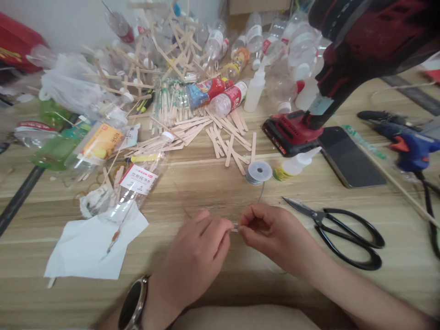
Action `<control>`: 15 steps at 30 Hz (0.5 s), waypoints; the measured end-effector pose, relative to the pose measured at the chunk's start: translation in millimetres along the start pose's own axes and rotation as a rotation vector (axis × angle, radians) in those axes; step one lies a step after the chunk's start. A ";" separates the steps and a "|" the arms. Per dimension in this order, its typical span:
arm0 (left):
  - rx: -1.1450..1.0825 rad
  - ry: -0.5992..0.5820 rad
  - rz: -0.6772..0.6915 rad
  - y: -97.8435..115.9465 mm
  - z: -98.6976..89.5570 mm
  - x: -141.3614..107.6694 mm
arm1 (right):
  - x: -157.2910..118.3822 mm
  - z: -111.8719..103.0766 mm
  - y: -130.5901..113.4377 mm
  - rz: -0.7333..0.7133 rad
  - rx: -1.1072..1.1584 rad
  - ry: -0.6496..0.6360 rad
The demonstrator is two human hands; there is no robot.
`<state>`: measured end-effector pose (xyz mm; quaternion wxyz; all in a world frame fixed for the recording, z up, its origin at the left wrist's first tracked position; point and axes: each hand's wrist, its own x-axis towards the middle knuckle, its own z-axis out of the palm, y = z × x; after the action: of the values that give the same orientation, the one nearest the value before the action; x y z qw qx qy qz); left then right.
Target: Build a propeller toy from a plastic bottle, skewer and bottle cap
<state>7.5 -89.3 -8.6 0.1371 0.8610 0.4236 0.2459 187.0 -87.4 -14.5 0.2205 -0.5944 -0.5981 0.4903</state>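
Note:
My left hand [199, 254], with a watch [134, 302] on its wrist, is closed in a pinch near the table's front edge. My right hand [271, 233] pinches too, its fingertips almost touching the left ones. Between them shows a small, thin piece [235, 227], too small to name, which both hands hold. A thin line runs from a spool [258, 173] down behind my right hand, and part of it curves out below. Black-handled scissors [330, 220] lie open to the right of my right hand. What my palms cover is hidden.
A red and black power tool [302, 128] stands at the right, beside a phone [350, 156] and a blue glue gun [409, 142]. Wooden sticks [195, 128] and plastic bottles crowd the back. White paper [89, 247] lies at the left under a clear bottle [137, 183].

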 end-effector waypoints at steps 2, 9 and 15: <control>0.017 -0.001 0.037 -0.3 1.3 -0.3 | -0.6 0.1 0.7 -0.006 0.004 -0.020; -0.166 -0.193 -0.163 -2.4 -1.4 3.6 | -0.9 -1.2 -1.6 -0.132 -0.125 -0.039; -0.464 -0.386 -0.531 -2.9 -5.8 10.2 | -1.2 -1.1 -2.3 -0.167 -0.101 -0.039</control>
<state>7.7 -79.3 -1.9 0.4639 0.6981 0.5309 0.1249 187.0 -87.7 -11.7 0.2185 -0.5432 -0.6736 0.4511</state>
